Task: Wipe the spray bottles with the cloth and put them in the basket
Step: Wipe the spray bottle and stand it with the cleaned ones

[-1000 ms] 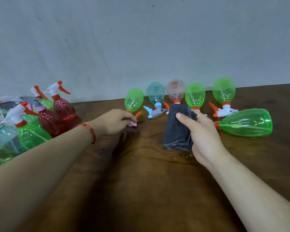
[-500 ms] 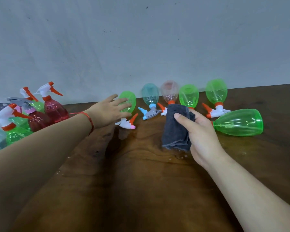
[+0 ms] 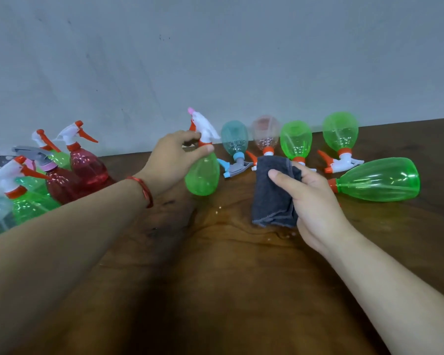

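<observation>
We find the left hand (image 3: 174, 160) curled round the neck of a green spray bottle (image 3: 203, 175), held upright near the right hand (image 3: 315, 203), whose thumb and fingers pinch the folded dark cloth (image 3: 272, 196). For a sound wipe, we advise wrapping the cloth round the body and turning it by the neck so no side is missed. Five more bottles (image 3: 377, 180) lie beyond the right hand; no basket is discernible.

Green bottle (image 3: 202, 175) with white trigger head, held upright by its neck; folded dark grey cloth (image 3: 272, 193) just right of it; five lying bottles (image 3: 295, 139) near the wall (image 3: 215, 60); standing bottles (image 3: 87, 170) clustered far left.
</observation>
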Tool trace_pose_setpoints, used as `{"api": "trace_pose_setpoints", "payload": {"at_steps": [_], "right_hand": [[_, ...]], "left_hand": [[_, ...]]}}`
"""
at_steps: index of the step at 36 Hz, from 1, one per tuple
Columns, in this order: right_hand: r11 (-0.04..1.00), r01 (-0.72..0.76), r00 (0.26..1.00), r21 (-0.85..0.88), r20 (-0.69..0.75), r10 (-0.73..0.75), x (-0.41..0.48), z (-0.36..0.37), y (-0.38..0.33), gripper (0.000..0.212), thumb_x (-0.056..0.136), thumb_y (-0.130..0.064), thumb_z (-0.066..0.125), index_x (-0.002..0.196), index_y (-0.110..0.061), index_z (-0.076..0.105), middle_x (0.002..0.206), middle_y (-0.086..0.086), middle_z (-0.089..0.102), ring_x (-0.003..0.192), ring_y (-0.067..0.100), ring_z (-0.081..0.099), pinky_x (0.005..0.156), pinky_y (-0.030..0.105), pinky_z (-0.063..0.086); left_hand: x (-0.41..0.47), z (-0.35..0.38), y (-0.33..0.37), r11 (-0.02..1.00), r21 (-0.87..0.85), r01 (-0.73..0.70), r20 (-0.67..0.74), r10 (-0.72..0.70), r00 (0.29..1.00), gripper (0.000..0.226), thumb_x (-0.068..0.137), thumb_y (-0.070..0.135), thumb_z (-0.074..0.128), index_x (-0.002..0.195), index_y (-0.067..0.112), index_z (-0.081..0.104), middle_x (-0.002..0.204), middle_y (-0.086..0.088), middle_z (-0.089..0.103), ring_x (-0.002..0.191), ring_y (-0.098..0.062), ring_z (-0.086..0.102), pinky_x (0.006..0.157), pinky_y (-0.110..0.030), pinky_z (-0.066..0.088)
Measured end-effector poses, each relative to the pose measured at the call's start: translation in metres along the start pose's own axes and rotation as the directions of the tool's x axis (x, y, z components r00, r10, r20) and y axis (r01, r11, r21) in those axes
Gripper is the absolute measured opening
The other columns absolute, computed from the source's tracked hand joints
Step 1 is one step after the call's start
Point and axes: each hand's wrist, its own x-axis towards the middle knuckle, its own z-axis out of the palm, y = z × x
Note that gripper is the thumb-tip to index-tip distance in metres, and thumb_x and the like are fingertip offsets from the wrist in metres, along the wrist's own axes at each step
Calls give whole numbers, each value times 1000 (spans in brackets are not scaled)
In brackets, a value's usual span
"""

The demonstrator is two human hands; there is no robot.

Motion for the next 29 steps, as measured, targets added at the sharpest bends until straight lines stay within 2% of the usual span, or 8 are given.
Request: {"api": "trace_pose_setpoints", "payload": {"at_steps": [2,6,9,12,16,21,25,29], "right_hand": [[1000,-4,1000,7,3,3,-1,1,1,20,100,-12,69,119,-15,76,112,8,80,100,25,77,85,41,65],[1000,-15,1000,-27,20,15,-2,0,3,20,100,-12,69,118,-17,76,111,7,80,101,25,78,82,39,64],[999,-14,1000,-44,20,15,-2,1,4,20,100,-13,69,119,-17,75,110,5,81,101,24,78,83,39,64],[998,-18,999,-55,34,20,-3,2,5,23,100,-13,69,122,-17,74,112,4,80,101,23,78,81,37,63],[998,-12,999,-66,35,15,-4,2,6,23,100,-13,69,123,-16,74,112,6,80,102,24,78,84,40,63],[995,29,998,-91,50,-25,-1,3,4,20,101,-14,68,120,-17,75,112,5,80,102,24,78,87,43,63],[958,174,984,-228,17,-175,-5,9,6,16,101,-12,69,108,-24,78,102,-3,81,96,12,77,80,28,62],[783,340,921,-521,16,-389,-8,11,14,31,101,-13,70,102,-43,77,97,-19,78,94,1,73,80,21,58]], "left_hand": [[-11,3,5,990,-130,47,11,-46,999,24,96,46,78,110,27,80,95,18,76,89,1,67,85,-19,47],[-31,13,8,967,-227,111,-39,-123,992,20,97,39,79,114,28,80,101,15,80,98,1,73,93,-21,55],[-40,19,12,973,-197,125,-14,-130,991,37,98,45,76,132,31,71,113,17,78,109,2,70,98,-20,52],[-54,28,11,923,-350,157,90,-134,987,52,101,39,75,149,36,55,123,19,74,116,1,69,104,-24,52],[-65,42,-9,917,-360,175,162,-123,979,104,84,29,93,165,34,28,144,19,62,131,1,62,118,-39,49],[-61,51,-19,908,-356,222,115,-193,974,124,69,42,95,165,44,17,137,13,66,125,-3,67,117,-45,50],[-69,54,-8,906,-390,165,23,-170,985,118,67,41,97,160,45,25,133,8,66,123,-8,68,112,-44,54],[-81,47,20,871,-485,83,-7,-99,995,114,68,46,99,159,44,29,134,13,68,123,-12,70,107,-45,57]]}}
